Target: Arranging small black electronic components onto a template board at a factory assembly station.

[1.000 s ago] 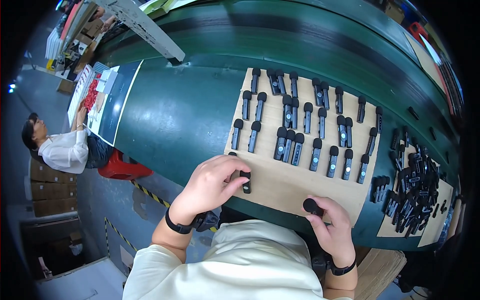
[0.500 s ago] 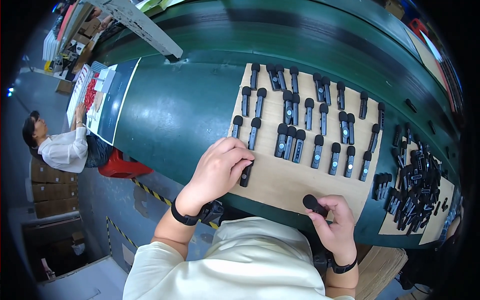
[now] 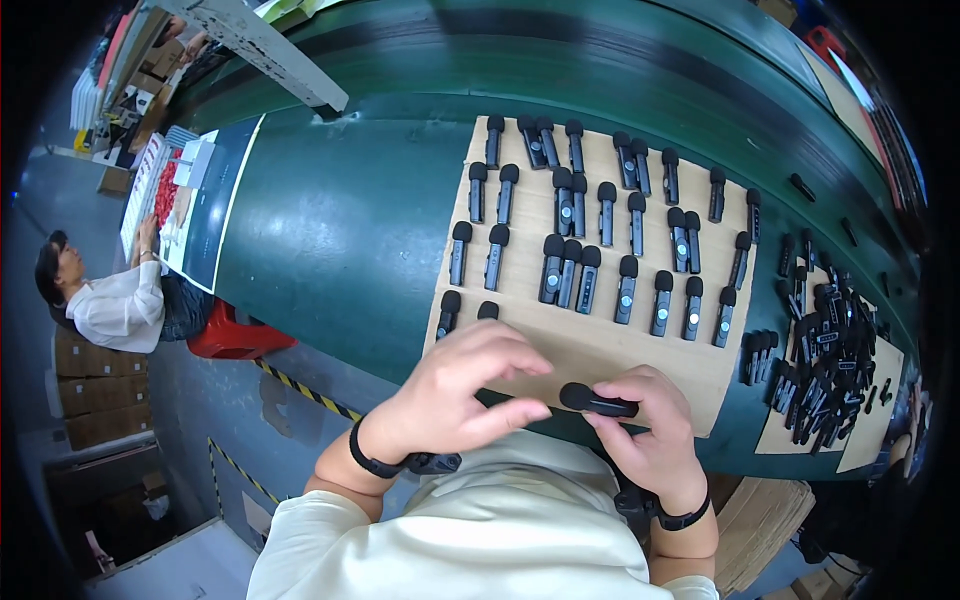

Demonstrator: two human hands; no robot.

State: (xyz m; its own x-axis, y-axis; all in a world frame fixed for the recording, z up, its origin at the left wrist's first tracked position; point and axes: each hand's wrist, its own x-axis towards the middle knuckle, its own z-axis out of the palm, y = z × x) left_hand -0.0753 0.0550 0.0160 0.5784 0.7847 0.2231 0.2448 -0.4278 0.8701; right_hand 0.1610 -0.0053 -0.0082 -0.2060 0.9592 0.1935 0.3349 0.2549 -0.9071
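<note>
My right hand pinches a small black wireless microphone with a round foam windscreen, held flat above the cardboard's near edge, foam end pointing left. My left hand is open and holds nothing; its thumb and fingers are spread toward that microphone without touching it. Several similar microphones stand out in loose rows on the cardboard sheet, foam ends away from me. Just beyond my left hand lie a microphone at the sheet's left edge and another, partly hidden by my fingers.
A dense heap of black microphones lies on more cardboard at the right of the green table. A white post rises at the far left. Beyond the left end, a person in white sits near a red stool.
My left hand has let go of a microphone at the sheet's lower left and come right. My right hand has turned its microphone level and moved slightly left.
</note>
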